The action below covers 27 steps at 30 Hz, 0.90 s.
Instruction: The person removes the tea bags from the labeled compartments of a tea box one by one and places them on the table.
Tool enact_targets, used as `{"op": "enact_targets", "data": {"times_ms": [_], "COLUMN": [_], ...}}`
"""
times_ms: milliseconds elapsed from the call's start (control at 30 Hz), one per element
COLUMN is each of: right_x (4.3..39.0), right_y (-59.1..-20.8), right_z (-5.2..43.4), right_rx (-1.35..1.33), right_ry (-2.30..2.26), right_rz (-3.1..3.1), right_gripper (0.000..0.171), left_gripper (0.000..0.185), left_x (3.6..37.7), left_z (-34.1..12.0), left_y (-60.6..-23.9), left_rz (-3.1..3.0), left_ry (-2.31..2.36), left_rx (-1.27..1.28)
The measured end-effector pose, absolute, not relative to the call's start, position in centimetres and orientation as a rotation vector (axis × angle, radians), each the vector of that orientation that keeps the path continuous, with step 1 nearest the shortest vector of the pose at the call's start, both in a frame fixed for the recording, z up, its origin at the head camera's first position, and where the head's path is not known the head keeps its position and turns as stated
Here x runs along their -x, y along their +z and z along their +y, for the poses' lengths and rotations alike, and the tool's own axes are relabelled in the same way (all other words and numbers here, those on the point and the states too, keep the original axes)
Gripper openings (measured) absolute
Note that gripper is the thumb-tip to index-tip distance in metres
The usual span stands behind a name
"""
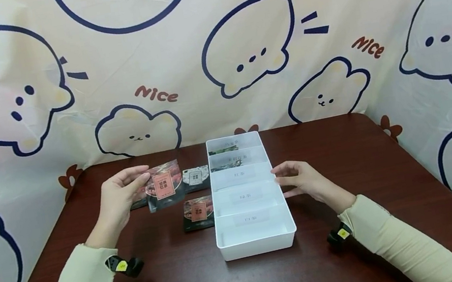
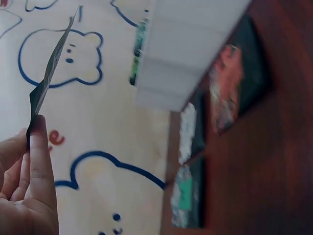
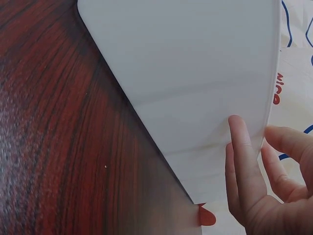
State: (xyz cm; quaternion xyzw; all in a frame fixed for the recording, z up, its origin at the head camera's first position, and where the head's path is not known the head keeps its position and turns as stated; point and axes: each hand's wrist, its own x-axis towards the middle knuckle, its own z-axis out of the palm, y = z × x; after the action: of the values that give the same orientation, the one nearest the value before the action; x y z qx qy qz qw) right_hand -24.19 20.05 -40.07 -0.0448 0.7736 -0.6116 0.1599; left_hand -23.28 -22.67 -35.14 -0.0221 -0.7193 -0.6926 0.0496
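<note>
Left hand pinching red tea packet, raised above table, left of white divided tray. Right hand relaxed, straight fingers resting against tray's right wall. More packets lying flat beside tray.

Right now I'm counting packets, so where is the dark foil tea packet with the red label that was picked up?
In the head view, the dark foil tea packet with the red label is held up by the left hand, left of the white divided tray.

My left hand pinches a dark, red-labelled packet, probably tea, upright above the table, beside the white tray.
</note>
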Motion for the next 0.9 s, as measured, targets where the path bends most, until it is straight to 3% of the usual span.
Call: {"op": "enact_targets", "data": {"times_ms": [400, 900], "right_x": [24.2, 24.1], "right_y": [-40.2, -40.2], "right_z": [20.0, 20.0], "right_rx": [0.146, 0.129], "right_ry": [-1.755, -1.762], "right_rz": [2.214, 2.216], "right_gripper": [0.04, 0.039], "left_gripper": [0.05, 0.04], "left_x": [22.6, 23.2], "left_z": [-25.5, -26.8], "left_y": [-38.3, -41.5], "left_rz": [-2.499, -2.74], "left_ry": [-1.94, -1.866], "left_rx": [-0.105, -0.11]}}
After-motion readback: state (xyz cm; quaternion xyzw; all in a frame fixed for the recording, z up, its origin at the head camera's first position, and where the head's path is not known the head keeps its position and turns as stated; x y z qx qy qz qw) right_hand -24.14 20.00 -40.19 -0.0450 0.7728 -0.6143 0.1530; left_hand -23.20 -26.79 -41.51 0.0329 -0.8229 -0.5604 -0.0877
